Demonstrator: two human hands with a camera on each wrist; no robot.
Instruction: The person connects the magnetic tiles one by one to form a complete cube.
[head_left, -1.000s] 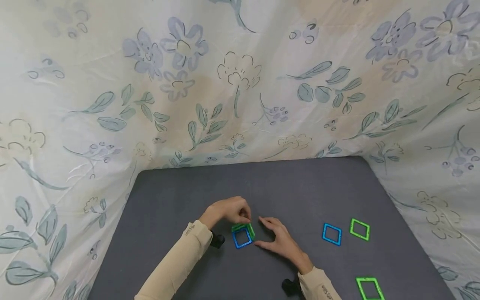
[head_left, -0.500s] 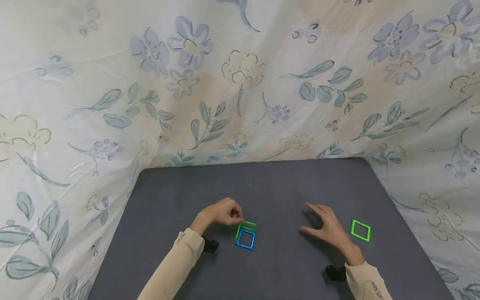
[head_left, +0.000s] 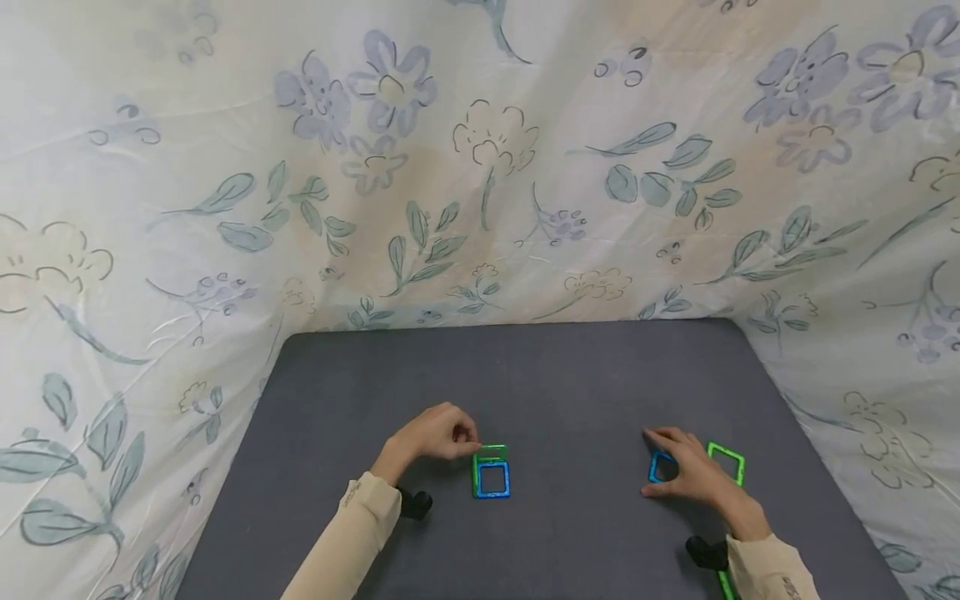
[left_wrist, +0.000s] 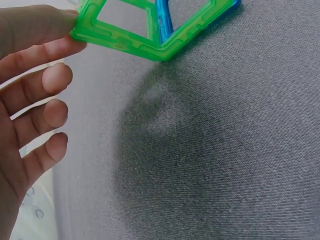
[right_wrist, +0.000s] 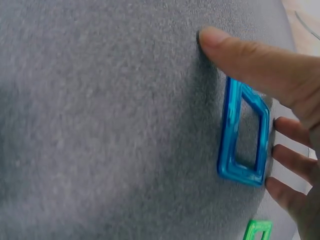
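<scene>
my left hand point(head_left: 431, 435) is at the left of a small cluster of square frames on the grey surface point(head_left: 570, 400). there my thumb and index finger are closed in a pinch on the corner of a green frame point(left_wrist: 125, 44), while my other three fingers point(left_wrist: 56, 79) are bent, apart from one another and holding nothing. in the head view the pinched corner is at the back left of the cluster: green edges run along its left and back sides, and a blue frame point(head_left: 492, 495) faces me at the front, to the right of my fingertips and nearer my body. exactly how these pieces join i cannot tell

my right hand point(head_left: 693, 471) is well apart from the cluster, with its fingers spread wide and around a second blue frame point(right_wrist: 229, 135) lying on the surface. that frame sits in the gap, my thumb on its near side and the index finger on its far side, and the remaining fingertips come just beside its edge in the wrist view; whether any of them touches it i cannot tell. just beyond the back of that hand lies another green frame point(head_left: 727, 451), partly covered by the hand, and a green piece point(head_left: 725, 585) shows beside my right sleeve point(head_left: 772, 571), mostly hidden
</scene>
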